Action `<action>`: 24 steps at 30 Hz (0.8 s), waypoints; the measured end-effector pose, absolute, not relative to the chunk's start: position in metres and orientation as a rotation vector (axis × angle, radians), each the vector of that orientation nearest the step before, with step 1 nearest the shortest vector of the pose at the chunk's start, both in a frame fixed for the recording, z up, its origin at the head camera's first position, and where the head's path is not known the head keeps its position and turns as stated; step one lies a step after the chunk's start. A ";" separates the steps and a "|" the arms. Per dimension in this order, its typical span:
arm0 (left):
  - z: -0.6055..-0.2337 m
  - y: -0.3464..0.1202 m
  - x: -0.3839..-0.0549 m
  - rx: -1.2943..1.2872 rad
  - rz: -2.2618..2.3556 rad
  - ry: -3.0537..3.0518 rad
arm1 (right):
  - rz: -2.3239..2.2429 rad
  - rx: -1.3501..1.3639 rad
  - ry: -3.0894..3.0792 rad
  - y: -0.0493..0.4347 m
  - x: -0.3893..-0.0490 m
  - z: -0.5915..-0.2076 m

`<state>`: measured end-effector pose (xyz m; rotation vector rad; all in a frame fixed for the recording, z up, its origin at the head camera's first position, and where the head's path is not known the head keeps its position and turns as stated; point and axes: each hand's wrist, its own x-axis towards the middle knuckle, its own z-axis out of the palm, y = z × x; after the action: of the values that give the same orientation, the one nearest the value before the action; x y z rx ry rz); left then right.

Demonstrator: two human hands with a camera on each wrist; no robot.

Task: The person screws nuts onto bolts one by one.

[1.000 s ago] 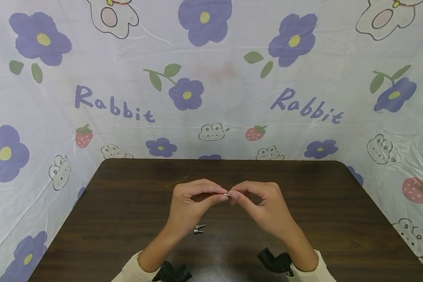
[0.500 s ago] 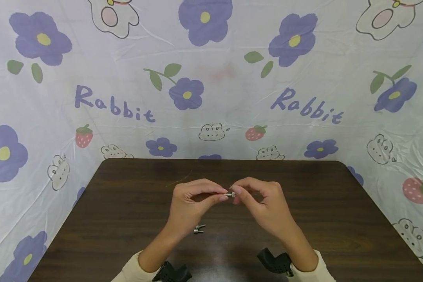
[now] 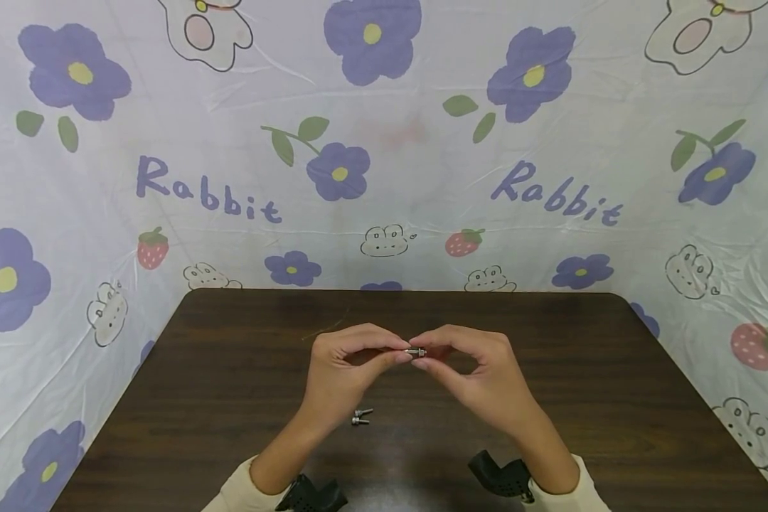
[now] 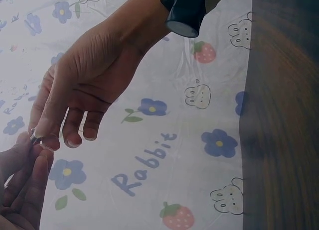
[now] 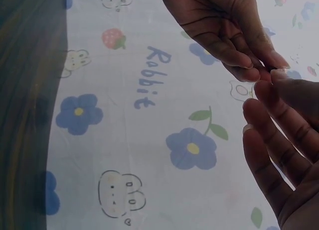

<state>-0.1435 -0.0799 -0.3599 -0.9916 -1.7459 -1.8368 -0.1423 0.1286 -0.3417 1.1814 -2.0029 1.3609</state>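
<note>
Above the middle of the table, my left hand [image 3: 342, 370] pinches a small silver screw [image 3: 416, 352] between thumb and forefinger. The screw lies roughly level, with its wider end to the right. My right hand [image 3: 476, 370] holds its thumb and forefinger curled around that wider end, one below and one above. Whether a separate nut sits on the screw is too small to tell. In the left wrist view the right hand [image 4: 94, 70] reaches in from the top, and a bit of metal [image 4: 34, 138] shows between the fingertips. Fingers mostly cover the screw in the right wrist view.
Two more silver screws [image 3: 361, 417] lie on the dark wooden table [image 3: 243, 398], close to my left wrist. Black wrist devices [image 3: 499, 475] hang beneath both forearms. Behind the table hangs a white cloth [image 3: 422, 156] printed with flowers and rabbits.
My right fingertips first cover the screw's end, then slide right and expose more of it, and now spread above and below it again. The left hand stays almost still.
</note>
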 end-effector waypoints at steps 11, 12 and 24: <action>-0.360 -0.080 -0.143 -1.023 -1.857 -1.743 | 1.366 1.153 -2.040 0.127 -0.143 -0.343; -0.360 -0.080 -0.143 -1.025 -1.861 -1.744 | 1.359 1.146 -2.046 0.127 -0.143 -0.344; -0.361 -0.078 -0.143 -1.030 -1.855 -1.744 | 1.324 1.065 -2.087 0.125 -0.143 -0.347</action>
<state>-0.1429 -0.0777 -0.3606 -1.0303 -1.7444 -1.8545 -0.1429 0.1248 -0.3472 1.0646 -2.0865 1.3239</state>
